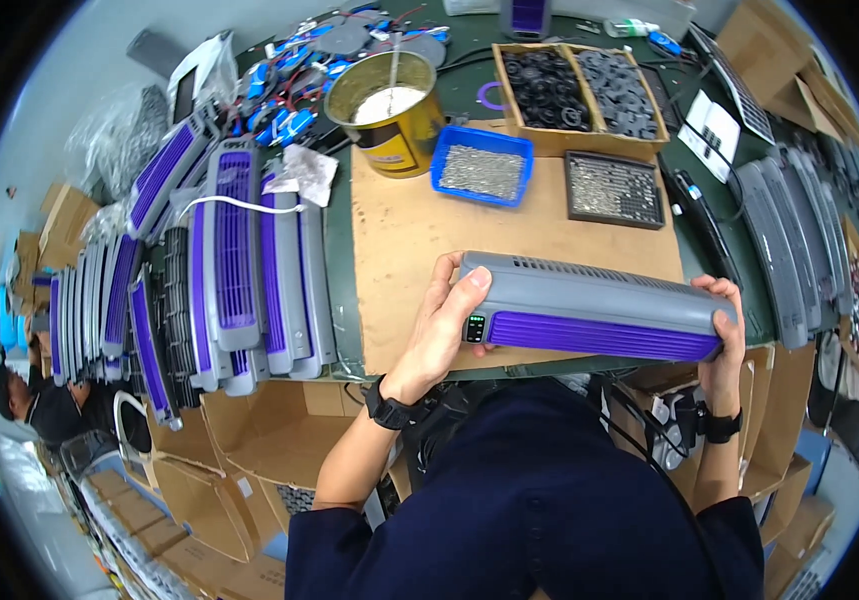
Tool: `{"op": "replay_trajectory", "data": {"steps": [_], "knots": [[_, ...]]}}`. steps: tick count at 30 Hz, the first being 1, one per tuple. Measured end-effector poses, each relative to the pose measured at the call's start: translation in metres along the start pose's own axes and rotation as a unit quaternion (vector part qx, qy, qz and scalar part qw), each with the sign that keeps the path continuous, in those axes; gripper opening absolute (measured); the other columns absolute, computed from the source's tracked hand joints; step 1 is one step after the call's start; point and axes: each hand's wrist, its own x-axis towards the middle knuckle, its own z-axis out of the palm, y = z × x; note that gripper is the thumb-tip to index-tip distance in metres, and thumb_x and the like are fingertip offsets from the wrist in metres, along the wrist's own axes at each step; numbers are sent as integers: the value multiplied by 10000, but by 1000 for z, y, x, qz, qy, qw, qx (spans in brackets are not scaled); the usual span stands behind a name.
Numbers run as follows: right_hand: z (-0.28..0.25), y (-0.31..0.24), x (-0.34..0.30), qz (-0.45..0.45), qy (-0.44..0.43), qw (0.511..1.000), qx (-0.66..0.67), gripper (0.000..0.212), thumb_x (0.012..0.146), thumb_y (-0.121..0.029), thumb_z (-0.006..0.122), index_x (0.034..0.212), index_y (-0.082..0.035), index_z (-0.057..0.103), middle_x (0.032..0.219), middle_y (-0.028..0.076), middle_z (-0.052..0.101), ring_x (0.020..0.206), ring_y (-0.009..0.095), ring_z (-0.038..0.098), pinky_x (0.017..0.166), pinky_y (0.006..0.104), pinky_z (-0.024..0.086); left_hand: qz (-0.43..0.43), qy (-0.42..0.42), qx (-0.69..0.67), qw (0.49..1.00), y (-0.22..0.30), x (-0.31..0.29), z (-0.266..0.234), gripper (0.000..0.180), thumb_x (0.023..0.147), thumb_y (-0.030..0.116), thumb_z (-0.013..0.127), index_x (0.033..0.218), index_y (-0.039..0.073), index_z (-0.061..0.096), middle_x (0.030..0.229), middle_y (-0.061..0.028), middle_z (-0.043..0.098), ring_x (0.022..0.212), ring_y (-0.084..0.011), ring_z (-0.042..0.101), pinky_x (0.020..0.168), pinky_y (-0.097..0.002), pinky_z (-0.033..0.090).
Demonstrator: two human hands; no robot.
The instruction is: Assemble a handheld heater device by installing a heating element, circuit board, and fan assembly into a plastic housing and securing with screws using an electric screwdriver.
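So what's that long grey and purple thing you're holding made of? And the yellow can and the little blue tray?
Grey-and-purple slatted casing: probably hard plastic, satin-smooth, with neatly moulded slots.
Yellow can: likely metal, painted outside; its inner wall shines gold.
Blue tray: looks like plastic, slightly glossy, evenly coloured.

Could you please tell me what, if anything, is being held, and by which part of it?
A gray-and-purple housing: the left hand grips the end with the small lit panel, the right hand the opposite end.

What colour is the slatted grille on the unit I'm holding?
The slatted grille is purple, shown best in the head view.
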Motion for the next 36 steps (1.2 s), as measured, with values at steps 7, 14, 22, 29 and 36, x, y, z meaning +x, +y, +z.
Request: {"op": "replay_trajectory", "data": {"steps": [7, 14, 22, 29, 36], "knots": [[-37, -25, -13, 6, 37, 999, -27, 342, 843, -300, 578, 1088, -79, 489, 1169, 107, 539, 1086, 192, 497, 965, 307, 383, -17, -83, 5, 996, -4, 15, 32, 664, 905, 550, 553, 1255, 29, 337, 841, -106, 591, 591, -139, 587, 462, -233, 452], [-81, -65, -39, -10, 19, 999, -43, 611, 786, -349, 748, 1256, -62, 486, 1250, 113, 560, 1159, 205, 532, 994, 338, 424, -54, -145, 36, 987, -2, 20, 73, 696, 943, 654, 354, 1164, 23, 547, 886, -120, 673, 671, -168, 648, 545, -275, 524], [-214, -116, -191, -70, 260, 961, -68, 640, 776, -287, 756, 1277, -2, 479, 1167, 115, 589, 1063, 194, 591, 957, 309, 465, -4, -414, 98, 905, -11, 25, 118, 622, 932, 255, 625, 1415, -15, 341, 1130, -226, 635, 685, -146, 638, 607, -236, 526], [-287, -94, -339, 152, 492, 791, -329, 459, 743, -222, 811, 1110, -29, 615, 954, 35, 636, 847, 115, 596, 779, 251, 481, -60, -297, 101, 948, -31, 51, 93, 340, 956, 153, 578, 1263, 19, 514, 978, -136, 669, 684, -100, 612, 565, -196, 477], [-365, 61, -373, 404, 536, 556, -490, 667, 556, -384, 873, 1064, -20, 641, 982, 191, 699, 934, 321, 677, 828, 396, 523, -62, -225, 149, 961, -50, 55, 98, 289, 954, 155, 589, 1209, 30, 537, 932, -107, 654, 662, -83, 588, 545, -181, 444]]}}
